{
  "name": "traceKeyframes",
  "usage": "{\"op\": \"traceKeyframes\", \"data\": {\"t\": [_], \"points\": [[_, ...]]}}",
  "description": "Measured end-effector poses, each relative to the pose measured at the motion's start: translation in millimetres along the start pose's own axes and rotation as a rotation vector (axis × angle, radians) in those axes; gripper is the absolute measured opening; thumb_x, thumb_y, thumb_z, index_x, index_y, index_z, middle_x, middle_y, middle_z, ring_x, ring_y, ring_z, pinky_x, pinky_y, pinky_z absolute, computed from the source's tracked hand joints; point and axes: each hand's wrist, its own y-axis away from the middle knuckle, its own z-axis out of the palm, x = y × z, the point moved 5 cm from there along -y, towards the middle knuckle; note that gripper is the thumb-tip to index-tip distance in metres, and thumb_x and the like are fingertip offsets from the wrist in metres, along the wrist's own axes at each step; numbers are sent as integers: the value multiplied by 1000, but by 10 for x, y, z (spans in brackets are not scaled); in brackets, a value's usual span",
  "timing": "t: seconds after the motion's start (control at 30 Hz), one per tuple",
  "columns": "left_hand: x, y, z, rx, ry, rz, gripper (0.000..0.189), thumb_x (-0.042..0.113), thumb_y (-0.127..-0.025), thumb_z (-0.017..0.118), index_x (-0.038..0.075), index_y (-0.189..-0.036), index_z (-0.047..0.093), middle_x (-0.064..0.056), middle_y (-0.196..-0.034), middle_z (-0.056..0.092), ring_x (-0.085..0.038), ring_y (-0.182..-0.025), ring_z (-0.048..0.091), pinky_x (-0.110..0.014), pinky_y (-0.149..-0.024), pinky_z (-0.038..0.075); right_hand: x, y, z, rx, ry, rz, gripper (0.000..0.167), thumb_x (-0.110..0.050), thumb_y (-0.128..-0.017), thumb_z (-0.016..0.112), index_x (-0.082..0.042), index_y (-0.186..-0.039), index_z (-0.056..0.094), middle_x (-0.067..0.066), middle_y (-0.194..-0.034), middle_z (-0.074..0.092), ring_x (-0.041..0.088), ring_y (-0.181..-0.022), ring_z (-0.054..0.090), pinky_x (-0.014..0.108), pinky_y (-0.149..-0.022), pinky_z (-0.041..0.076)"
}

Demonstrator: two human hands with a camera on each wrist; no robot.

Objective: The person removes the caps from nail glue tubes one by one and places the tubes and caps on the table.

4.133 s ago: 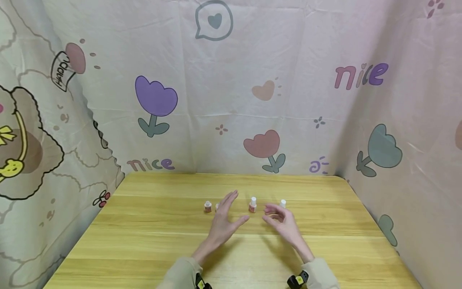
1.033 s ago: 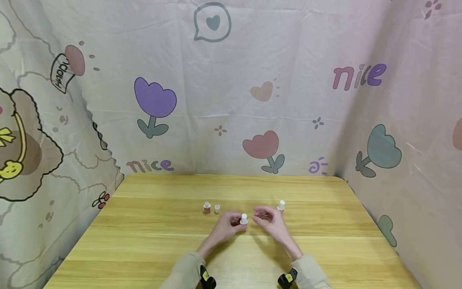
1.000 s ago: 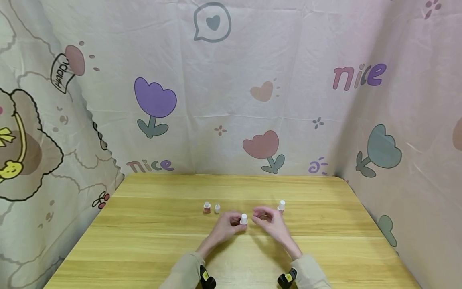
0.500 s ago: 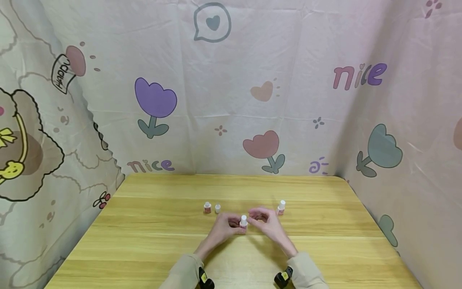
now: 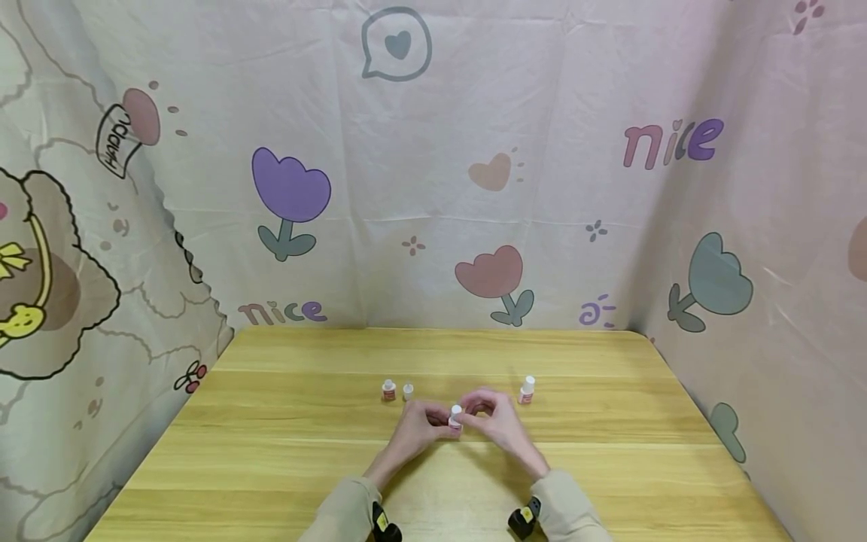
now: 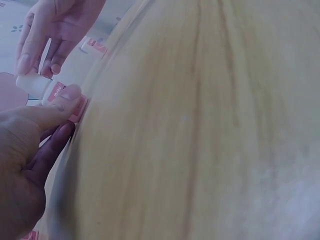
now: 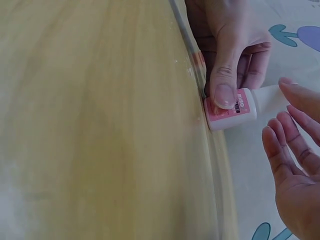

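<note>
A small white bottle point(image 5: 455, 426) with a pink-red label stands upright on the table. My left hand point(image 5: 416, 430) grips its lower body, the thumb lying across the label in both wrist views. On the other side my right hand point(image 5: 497, 418) has its thumb and a finger at the tall white cap point(image 7: 267, 98), pinching it, with the other fingers loosely bent and apart. The cap sits on the bottle. Part of the label is hidden by the left thumb.
Behind the left hand stand a bottle without its tall cap point(image 5: 389, 391) and a loose white cap point(image 5: 408, 391). Another capped bottle point(image 5: 527, 390) is behind the right hand. The wooden table point(image 5: 291, 421) meets patterned cloth walls at its back and sides.
The left hand took the middle bottle and brought it nearer and slightly left. Over the last second, the right hand moved left from beside the bottle to its cap.
</note>
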Motion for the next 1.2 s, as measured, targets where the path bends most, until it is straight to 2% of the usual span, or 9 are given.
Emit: {"op": "traceKeyframes", "data": {"t": [0.33,0.57,0.77,0.97,1.2], "points": [[-6,5,-2,7,1,-8,14,11,-77,86,8,-89,81,-9,-83,79,-7,-71,72,-19,-67,57,-17,-34,57,12,63,-6,20,-5,-79,83,1,-94,71,20,-89,72,9,-77,63,26,-75,56],[-9,6,1,0,-4,-5,14,11,-78,85,7,-90,81,-9,-84,79,-8,-72,73,-19,-68,57,-24,-47,57,11,83,20,22,-10,-77,86,-4,-90,69,14,-84,73,3,-76,63,23,-75,55],[-15,10,2,-9,1,-7,12,13,-80,85,9,-90,81,-8,-84,79,-4,-74,72,-19,-69,57,-39,-46,62,-1,94,-2,18,-9,-79,84,-4,-90,70,13,-85,73,1,-76,64,25,-76,56],[-33,16,11,-21,26,-11,10,15,-80,84,12,-90,81,-7,-85,79,-10,-76,73,-19,-70,56,-18,-45,66,-16,78,-10,18,-9,-79,84,-3,-91,72,15,-88,74,3,-77,65,26,-78,57],[-30,21,17,-14,21,-10,10,10,-80,84,9,-89,80,-10,-84,79,-17,-74,73,-18,-69,55,-13,-46,66,-10,93,-9,17,-4,-79,84,-2,-92,73,16,-88,74,4,-78,65,37,-82,60]]}}
